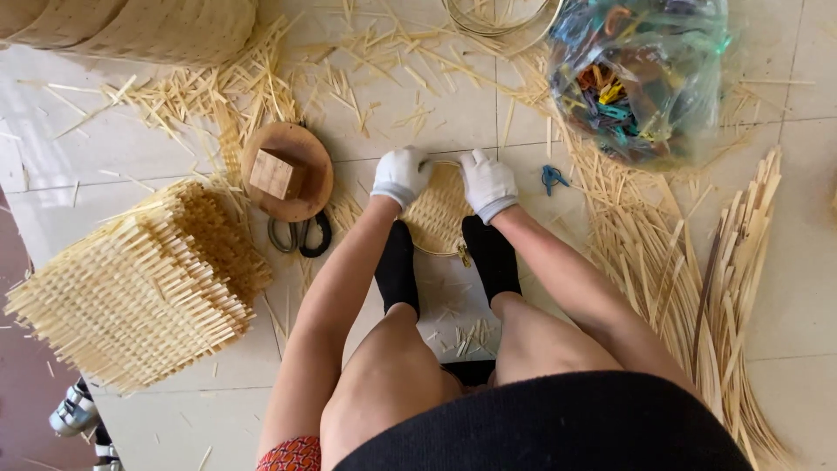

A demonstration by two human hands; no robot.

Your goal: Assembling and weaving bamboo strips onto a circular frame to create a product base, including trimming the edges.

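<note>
Clearly I have a small woven bamboo mat (438, 214) on the tiled floor (105, 153) between my socked feet, its weave looking finished and a thin hoop partly fitted. Left hand (400, 174) and right hand (488, 182), white-gloved, clamp its far rim. Stacked mats (139, 288) lie left, loose strips (697, 270) right.
</note>
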